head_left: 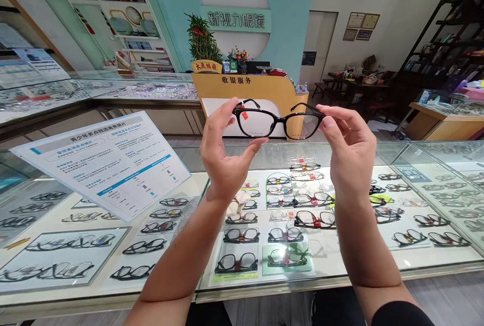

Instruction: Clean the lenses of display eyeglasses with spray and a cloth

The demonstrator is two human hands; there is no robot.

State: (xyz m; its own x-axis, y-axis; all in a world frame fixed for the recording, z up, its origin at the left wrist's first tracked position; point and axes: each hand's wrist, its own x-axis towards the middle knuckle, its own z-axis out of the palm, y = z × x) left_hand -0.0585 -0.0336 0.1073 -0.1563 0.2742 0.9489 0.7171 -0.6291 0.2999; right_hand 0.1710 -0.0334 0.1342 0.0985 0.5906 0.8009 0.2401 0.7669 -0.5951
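A pair of black-framed eyeglasses (280, 120) is held up in front of me, above the glass counter, with its lenses level. At its left corner, my left hand (223, 159) has its fingertips at the temple hinge and its thumb stretched under the left lens. My right hand (351, 152) pinches the right corner between thumb and fingers. A small red tag (244, 113) shows by the left lens. The temples point away from me, and fingers partly cover their hinges. Beneath my hands, several more eyeglasses (238, 263) lie in rows in the display counter.
A printed lens sheet (109, 165) lies on the counter (325, 282) at left. More glass showcases stand at far left (151, 89) and right (446, 109). Beyond is a wooden cashier desk (245, 86) with a potted plant (204, 39). A dark table (355, 84) stands at back right.
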